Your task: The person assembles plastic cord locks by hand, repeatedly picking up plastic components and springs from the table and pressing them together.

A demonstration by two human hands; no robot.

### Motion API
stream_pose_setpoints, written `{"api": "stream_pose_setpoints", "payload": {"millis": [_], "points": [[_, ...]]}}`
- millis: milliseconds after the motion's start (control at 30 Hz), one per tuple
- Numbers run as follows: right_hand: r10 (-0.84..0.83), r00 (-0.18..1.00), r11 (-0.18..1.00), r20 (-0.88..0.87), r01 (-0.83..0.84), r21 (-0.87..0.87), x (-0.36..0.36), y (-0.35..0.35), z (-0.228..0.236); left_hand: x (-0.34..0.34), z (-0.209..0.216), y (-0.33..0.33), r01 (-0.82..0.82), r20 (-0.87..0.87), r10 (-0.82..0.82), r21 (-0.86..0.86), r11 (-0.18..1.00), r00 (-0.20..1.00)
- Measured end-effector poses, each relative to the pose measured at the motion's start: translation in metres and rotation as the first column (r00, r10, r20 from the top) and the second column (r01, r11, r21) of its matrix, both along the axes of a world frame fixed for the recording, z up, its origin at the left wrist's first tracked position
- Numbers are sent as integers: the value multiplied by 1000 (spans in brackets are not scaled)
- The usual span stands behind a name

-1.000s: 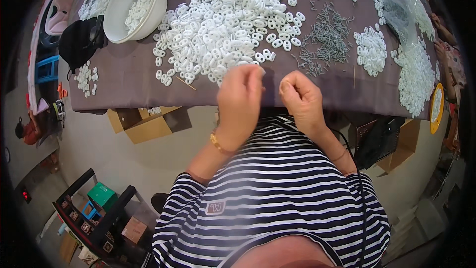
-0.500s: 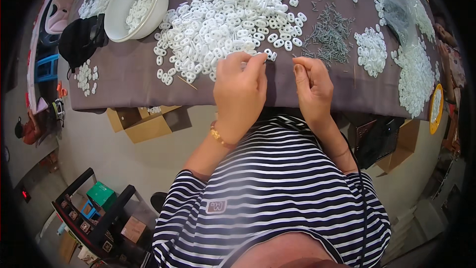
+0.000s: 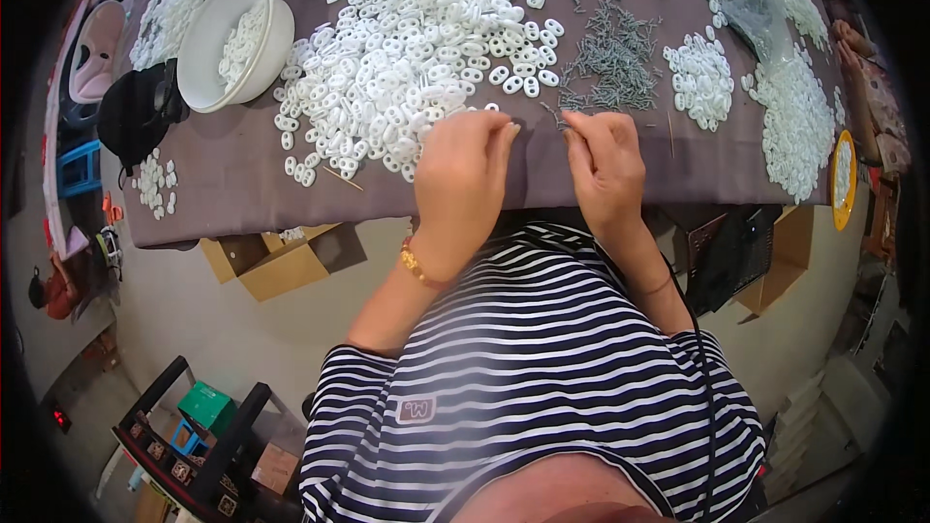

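My left hand [image 3: 461,167] is closed in a pinch at the near side of a large heap of white oval pieces with two holes [image 3: 387,68]. Whatever lies between its fingertips is hidden. Just beyond those fingers a white piece [image 3: 491,107] partly shows. To the right, my right hand [image 3: 610,163] has thumb and forefinger pressed together at the near edge of a pile of small grey screws [image 3: 615,53]. I cannot make out what it holds. The two hands are apart, with brown cloth between their fingertips.
A white bowl [image 3: 281,39] holding white pieces and a black cap-like item [image 3: 131,116] are at the left. Smaller white heaps [image 3: 699,82] and a clear plastic bag [image 3: 756,15] lie right. Thin sticks [image 3: 344,179] rest on the cloth. Cardboard boxes [image 3: 286,271] stand below the table edge.
The view has shifted, so the table's things appear farther left. My right fingertips have come nearer the screw pile. My left hand remains pinched, slightly farther right relative to the heap.
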State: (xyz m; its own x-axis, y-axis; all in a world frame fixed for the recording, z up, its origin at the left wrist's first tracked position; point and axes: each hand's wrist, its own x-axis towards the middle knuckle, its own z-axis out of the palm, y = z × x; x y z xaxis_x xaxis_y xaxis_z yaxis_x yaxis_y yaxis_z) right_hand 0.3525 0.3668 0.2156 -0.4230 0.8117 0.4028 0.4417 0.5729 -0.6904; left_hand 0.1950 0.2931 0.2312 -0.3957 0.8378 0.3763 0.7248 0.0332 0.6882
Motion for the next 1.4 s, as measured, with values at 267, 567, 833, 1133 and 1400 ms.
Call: {"api": "stream_pose_setpoints", "payload": {"millis": [267,567,833,1133,1400], "points": [[54,936,966,348,-137,220,10,-9,10,10,-4,-21,88,471,4,-172,981,882],[-29,998,992,62,36,-118,16,-18,13,10,-6,-25,121,580,8,-184,975,815],[118,983,988,140,-130,77,15,2,1,9,-10,-21,114,627,-5,-133,985,779],[186,941,960,282,-235,150,9,6,5,9,-11,-24,121,712,34,-166,979,701],[163,974,983,159,-174,55,4,5,11,3,-1,-27,173,983,58,-88,981,172]]}}
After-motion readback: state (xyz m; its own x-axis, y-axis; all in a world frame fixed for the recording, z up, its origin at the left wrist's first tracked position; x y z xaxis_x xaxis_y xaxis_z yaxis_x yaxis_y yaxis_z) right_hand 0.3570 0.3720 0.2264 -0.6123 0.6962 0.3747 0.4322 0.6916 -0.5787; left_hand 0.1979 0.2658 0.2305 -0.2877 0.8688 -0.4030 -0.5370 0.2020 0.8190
